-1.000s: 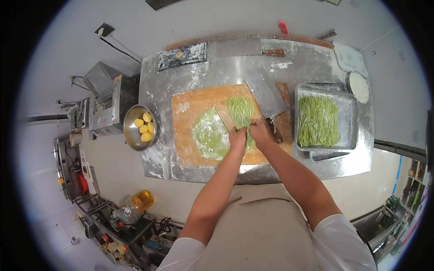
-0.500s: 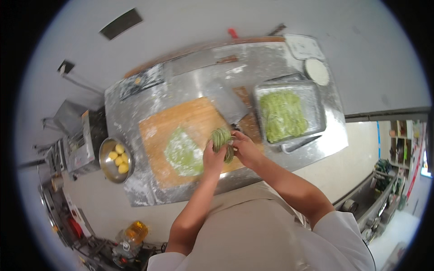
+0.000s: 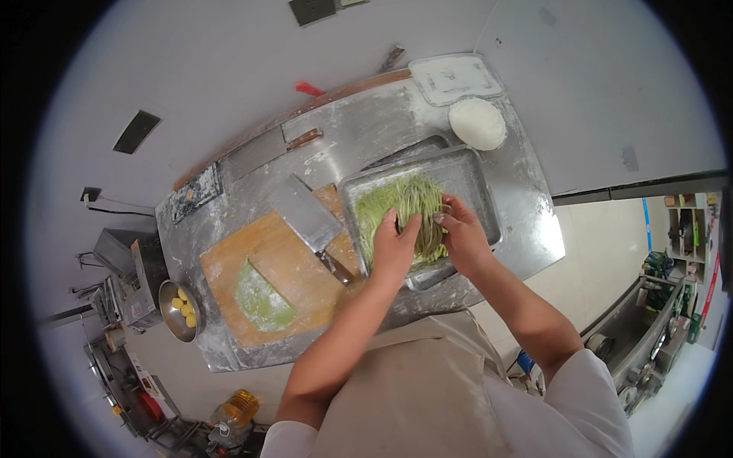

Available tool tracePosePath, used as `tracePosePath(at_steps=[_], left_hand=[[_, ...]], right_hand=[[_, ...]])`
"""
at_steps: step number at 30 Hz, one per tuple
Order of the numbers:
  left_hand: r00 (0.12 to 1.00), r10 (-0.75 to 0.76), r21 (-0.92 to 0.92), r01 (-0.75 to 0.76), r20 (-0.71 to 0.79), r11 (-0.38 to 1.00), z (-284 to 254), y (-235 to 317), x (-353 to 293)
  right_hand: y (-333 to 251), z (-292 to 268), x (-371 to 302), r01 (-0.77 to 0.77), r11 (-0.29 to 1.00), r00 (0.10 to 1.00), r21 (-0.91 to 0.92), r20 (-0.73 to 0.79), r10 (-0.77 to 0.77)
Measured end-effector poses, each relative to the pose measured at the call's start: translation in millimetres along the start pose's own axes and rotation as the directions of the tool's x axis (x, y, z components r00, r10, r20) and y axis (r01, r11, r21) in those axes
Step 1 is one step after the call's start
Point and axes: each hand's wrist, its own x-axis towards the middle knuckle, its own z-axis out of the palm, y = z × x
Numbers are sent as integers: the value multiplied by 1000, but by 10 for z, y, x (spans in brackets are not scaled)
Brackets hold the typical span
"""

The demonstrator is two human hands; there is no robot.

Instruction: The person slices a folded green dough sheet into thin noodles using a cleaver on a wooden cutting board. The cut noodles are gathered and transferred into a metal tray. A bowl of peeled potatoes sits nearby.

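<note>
A bundle of thin green noodles [image 3: 424, 210] hangs between my two hands, over a metal tray [image 3: 486, 195]. My left hand [image 3: 395, 243] grips its left side, thumb and fingers pressed in. On the right side my right hand [image 3: 463, 233] pinches it too. More green noodles [image 3: 369, 208] lie spread in the tray's left part, below the bundle. To the left, a floured sheet of green dough [image 3: 262, 299] rests on a wooden cutting board [image 3: 229, 256]. A cleaver [image 3: 308, 216] lies across the board's right part, its dark handle pointing toward me.
A second cleaver [image 3: 259, 154] lies at the table's back edge. At the back right are a bowl of white flour [image 3: 478, 124] and a white-dusted tray [image 3: 456, 79]. A metal bowl [image 3: 163, 304] with several yellow balls stands far left. Flour dusts the metal table [image 3: 527, 206].
Both hands have carried the noodle bundle from over the cutting board to the tray on the right. My view has turned right with them.
</note>
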Motion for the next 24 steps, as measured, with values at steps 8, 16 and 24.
tracePosePath(at_steps=[8,16,24], left_hand=[[989,-54,594,128,-141,794,747,-1543,733],[963,-225,457,268,-147,848,874,-1293,611],[937,202,747,-350,285,566,677,-1238,300]], right_hand=[[894,-1809,1000,-69,737,985,-673,-164,-58],[595,-1754,828,53,650,988,-758,-54,-142],[796,-1908,867,288,329,945,-900,211,-250]])
